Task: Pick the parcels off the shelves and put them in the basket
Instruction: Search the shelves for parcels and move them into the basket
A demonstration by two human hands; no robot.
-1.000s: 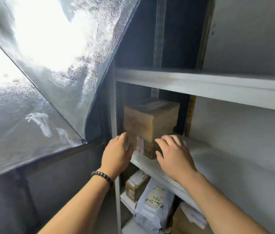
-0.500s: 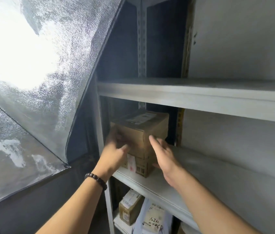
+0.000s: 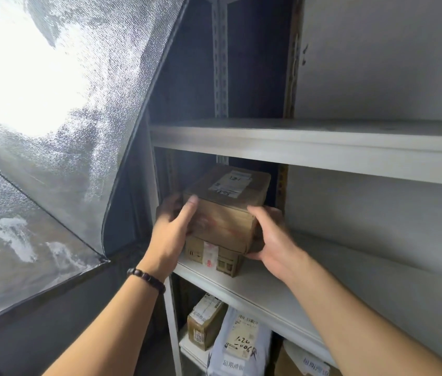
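A brown cardboard parcel (image 3: 228, 202) with a white label on top sits on a smaller cardboard parcel (image 3: 214, 256) on the middle shelf (image 3: 255, 289). My left hand (image 3: 172, 229) grips the upper parcel's left side, thumb across its front. On the parcel's right lower corner, my right hand (image 3: 268, 237) holds it with the fingers curled round the edge. No basket is in view.
The shelf above (image 3: 309, 147) holds nothing in view. Below stand a small taped box (image 3: 205, 321), a grey mailer bag (image 3: 239, 343) and another parcel (image 3: 301, 359). Frosted window panes (image 3: 51, 118) fill the left; a grey wall lies at the right.
Both hands rose from the lower parcel and closed round the upper parcel's two sides. The view has moved closer and tilted up.
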